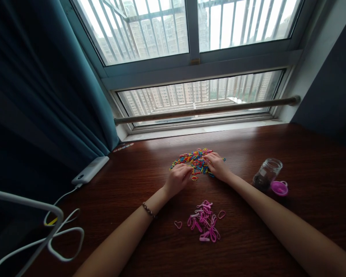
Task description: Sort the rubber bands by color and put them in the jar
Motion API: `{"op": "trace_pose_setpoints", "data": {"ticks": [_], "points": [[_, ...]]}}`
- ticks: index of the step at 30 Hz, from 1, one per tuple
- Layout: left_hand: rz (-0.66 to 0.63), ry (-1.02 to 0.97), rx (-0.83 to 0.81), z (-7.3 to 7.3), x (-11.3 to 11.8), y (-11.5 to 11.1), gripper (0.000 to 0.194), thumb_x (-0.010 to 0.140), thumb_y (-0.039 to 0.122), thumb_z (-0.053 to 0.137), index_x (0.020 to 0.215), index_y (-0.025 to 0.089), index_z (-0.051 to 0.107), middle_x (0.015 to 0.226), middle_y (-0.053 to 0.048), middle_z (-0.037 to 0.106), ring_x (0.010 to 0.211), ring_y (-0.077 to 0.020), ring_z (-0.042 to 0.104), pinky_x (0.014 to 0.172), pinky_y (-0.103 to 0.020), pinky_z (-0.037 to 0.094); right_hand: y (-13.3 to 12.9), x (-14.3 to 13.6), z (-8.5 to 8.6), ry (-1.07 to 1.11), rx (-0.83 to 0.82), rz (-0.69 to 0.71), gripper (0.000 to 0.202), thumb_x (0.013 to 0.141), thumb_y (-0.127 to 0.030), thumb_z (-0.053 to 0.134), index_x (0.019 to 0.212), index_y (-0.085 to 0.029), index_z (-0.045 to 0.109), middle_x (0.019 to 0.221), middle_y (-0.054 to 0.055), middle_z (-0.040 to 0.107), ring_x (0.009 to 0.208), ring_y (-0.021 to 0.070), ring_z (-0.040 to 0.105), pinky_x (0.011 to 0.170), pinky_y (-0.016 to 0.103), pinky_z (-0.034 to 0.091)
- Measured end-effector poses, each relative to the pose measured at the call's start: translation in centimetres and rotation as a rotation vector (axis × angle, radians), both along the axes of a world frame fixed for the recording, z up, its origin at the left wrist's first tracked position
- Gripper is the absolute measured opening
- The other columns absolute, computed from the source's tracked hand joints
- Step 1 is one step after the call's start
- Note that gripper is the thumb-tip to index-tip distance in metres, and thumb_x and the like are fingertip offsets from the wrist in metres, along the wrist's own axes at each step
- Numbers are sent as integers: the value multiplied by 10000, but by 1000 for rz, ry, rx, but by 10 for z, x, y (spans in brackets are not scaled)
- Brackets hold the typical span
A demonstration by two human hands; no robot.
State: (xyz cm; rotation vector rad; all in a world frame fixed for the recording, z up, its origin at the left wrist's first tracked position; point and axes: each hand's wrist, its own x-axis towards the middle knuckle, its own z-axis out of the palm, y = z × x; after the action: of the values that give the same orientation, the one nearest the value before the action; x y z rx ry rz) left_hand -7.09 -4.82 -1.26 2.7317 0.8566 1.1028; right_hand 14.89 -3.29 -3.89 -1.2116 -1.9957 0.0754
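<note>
The heap of multicolored bands [196, 158] lies on the bench [242, 215], on the window side of me, red, yellow, blue and green loops tangled together. My right hand [216, 165] rests on its right side, fingers bent down onto the loops; I cannot tell whether that grip has hold of any. My left hand [178, 176] is at the near left edge, the fingers curled in and drawn close together, and what that grip holds, if anything, is too small to tell. A single orange-yellow band [194, 178] lies just off the heap, near my left fingertips. Closer to me, between my forearms, sits a looser pile of pink bands [206, 222], with a pink loop [178, 224] apart on its left (bent almost like a heart). Beyond my right forearm a glass jar [269, 171] with something dark in it stands beside a small magenta dish [279, 188]. Well off to the left, a white power strip [90, 170] lies by the blue curtain [83, 115].
</note>
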Motion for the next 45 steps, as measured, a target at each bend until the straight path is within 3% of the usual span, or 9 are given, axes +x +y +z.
{"op": "trace_pose_setpoints", "data": {"ticks": [3,8,15,20,26,33,37,40,45], "points": [[134,-16,-29,-1,6,21,169,841,221,447,872,158,601,819,-72,631,801,-174,558,755,-323,449,4,-2,-7,-58,-21,-25,231,821,-208,453,997,-190,603,1010,68,618,1016,218,451,902,390,367],[146,120,-24,-6,19,43,187,839,241,450,814,177,623,866,-59,639,878,-184,551,831,-346,417,5,-2,-14,-137,-14,-66,257,834,-227,436,1024,-205,609,1082,47,601,1063,228,426,941,414,331],[129,228,5,-12,15,40,231,855,232,412,1000,230,592,1086,-24,607,1115,-200,453,963,-410,294,2,-2,-7,-81,33,-83,284,841,-182,395,1042,-174,596,1075,75,594,1056,219,462,933,391,366],[165,265,25,-12,14,38,235,856,209,397,975,216,599,1034,-26,625,1078,-190,474,986,-415,252,-1,-1,-3,90,37,-102,300,855,-166,349,1035,-134,587,1063,113,582,1015,201,511,915,350,405],[278,270,71,-7,17,33,227,851,222,392,837,182,615,975,-59,621,1070,-217,457,979,-438,247,-6,-3,2,138,19,-84,281,857,-183,355,978,-129,603,1018,112,593,963,196,543,886,333,432],[463,123,28,-16,10,44,265,777,110,422,976,162,590,1057,-93,579,1065,-236,449,929,-420,328,-7,-4,1,149,32,-70,288,866,-204,343,994,-154,596,1026,102,587,971,194,543,883,329,435],[372,95,-43,-17,8,47,290,756,72,421,949,187,606,1023,-69,604,1047,-215,468,913,-399,359,-7,-4,1,163,29,-72,291,866,-212,342,992,-157,599,1028,107,585,964,199,547,882,335,435],[281,167,-58,-16,11,43,298,763,79,428,944,233,608,1029,-38,617,1096,-220,441,979,-487,256,-7,-4,2,167,29,-68,290,864,-212,344,989,-154,600,1027,107,586,961,199,549,881,335,434],[340,232,-76,-17,14,39,309,744,63,434,910,253,614,1015,-30,627,1104,-246,428,981,-598,114,-10,-5,5,246,31,-51,273,851,-213,374,946,-148,622,997,111,603,948,199,552,881,339,426]]}}
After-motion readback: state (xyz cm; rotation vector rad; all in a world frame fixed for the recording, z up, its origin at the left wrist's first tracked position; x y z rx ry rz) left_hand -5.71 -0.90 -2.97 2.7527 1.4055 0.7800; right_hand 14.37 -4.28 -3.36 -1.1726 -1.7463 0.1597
